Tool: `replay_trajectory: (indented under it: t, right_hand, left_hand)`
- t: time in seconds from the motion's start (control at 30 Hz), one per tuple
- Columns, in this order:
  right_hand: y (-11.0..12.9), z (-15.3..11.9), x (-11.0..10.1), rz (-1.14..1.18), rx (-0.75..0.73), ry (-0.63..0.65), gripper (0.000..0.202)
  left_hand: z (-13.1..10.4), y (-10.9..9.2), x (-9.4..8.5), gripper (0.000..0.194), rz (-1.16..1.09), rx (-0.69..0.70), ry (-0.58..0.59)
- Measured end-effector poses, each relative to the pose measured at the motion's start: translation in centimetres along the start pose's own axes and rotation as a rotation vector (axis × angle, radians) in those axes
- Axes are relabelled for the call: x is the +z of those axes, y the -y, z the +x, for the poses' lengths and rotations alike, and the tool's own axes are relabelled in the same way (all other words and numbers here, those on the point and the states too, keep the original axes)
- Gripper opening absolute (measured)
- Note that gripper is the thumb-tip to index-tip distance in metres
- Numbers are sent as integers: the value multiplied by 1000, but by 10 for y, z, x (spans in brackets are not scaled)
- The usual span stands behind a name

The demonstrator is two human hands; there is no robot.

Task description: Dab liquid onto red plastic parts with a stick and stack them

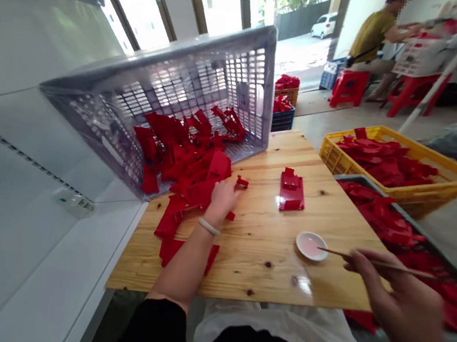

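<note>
My left hand reaches to the near edge of a heap of red plastic parts, touching it. Its fingers are partly hidden among the parts, so I cannot tell whether they grip one. A small red piece lies just beyond the fingertips. My right hand pinches a thin stick, perhaps a brush. The stick's tip rests in a small white dish holding a pale pinkish liquid. A red rectangular assembly lies flat on the table behind the dish.
A grey crate lies tipped on its side, spilling parts onto the wooden table. Right of the table stand a yellow crate and a dark crate of red parts. A person sits at the back on a red stool.
</note>
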State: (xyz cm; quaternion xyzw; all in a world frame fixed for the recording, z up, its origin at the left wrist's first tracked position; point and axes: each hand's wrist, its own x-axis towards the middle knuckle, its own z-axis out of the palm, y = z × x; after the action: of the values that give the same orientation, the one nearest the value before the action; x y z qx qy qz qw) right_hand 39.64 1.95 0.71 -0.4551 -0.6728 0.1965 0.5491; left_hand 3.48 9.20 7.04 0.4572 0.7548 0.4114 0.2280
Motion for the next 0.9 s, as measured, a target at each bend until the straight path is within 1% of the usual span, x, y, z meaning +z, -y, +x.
replay_trajectory:
  t: [0.1, 0.17, 0.27, 0.37, 0.43, 0.53, 0.57, 0.6, 0.63, 0.7, 0.8, 0.9]
  right_hand:
    - [1, 7, 17, -54, 84, 68, 27]
    - [-5, 9, 25, -71, 127, 120, 29]
    - [-15, 11, 29, -87, 178, 166, 35]
    - [-17, 13, 27, -70, 218, 189, 41]
    - [-15, 14, 24, -50, 242, 188, 44]
    - [-11, 16, 20, -42, 265, 188, 48]
    - [-9, 17, 18, -44, 268, 193, 49]
    - [-8, 17, 17, -48, 271, 200, 49]
    - [-7, 18, 16, -53, 272, 208, 49]
    - [-6, 19, 14, -66, 276, 218, 50]
    - [-7, 21, 11, -103, 280, 198, 53]
    - [-8, 23, 11, -147, 276, 151, 52]
  left_hand:
    - [-2, 8, -10, 23, 28, -44, 23]
    - [-8, 9, -14, 21, -14, -43, 16]
    - [-22, 7, -20, 16, -164, -37, 13]
    - [-42, 6, -22, 19, -350, -72, 40]
    - [-59, 7, -22, 26, -611, -171, 119]
    - [-85, 12, -21, 37, -1168, -373, 318]
    - [-93, 14, -20, 39, -1303, -414, 376]
    - [-100, 16, -18, 41, -1376, -434, 406]
    - [-106, 17, -16, 43, -1411, -449, 411]
    - [-114, 20, -11, 42, -1416, -499, 360]
    - [-118, 24, 0, 29, -1367, -570, 181]
    - [-121, 30, 11, 13, -1288, -524, 37]
